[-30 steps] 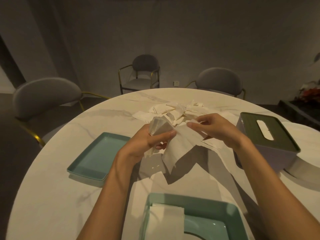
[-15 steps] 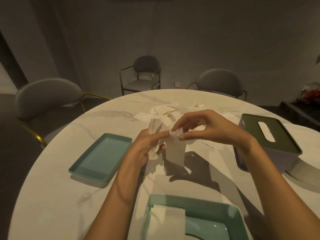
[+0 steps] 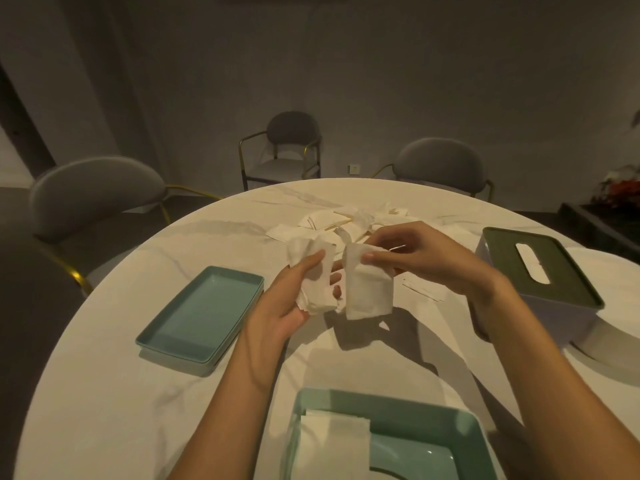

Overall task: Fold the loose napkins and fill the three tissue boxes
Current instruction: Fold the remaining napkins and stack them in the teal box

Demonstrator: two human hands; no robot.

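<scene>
My left hand (image 3: 287,299) grips a crumpled bunch of white napkins (image 3: 313,271) above the table's middle. Close to its right, my right hand (image 3: 412,252) pinches the top of a folded napkin (image 3: 369,289) that hangs down flat. Behind both hands lies a loose pile of napkins (image 3: 346,220) on the tabletop. A teal open tissue box (image 3: 429,438) sits at the near edge with a folded stack of napkins (image 3: 332,441) inside its left part. A tissue box with a dark green slotted lid (image 3: 536,268) stands at the right.
A shallow teal tray (image 3: 202,311) lies on the left of the round white marble table (image 3: 121,393). Grey chairs (image 3: 97,195) stand around the far side. A few flat napkins (image 3: 424,289) lie under my right wrist.
The wide napkin stretched between both hands has been folded narrow and now hangs from my right hand alone. My left hand still holds its bunch, a little apart from the right.
</scene>
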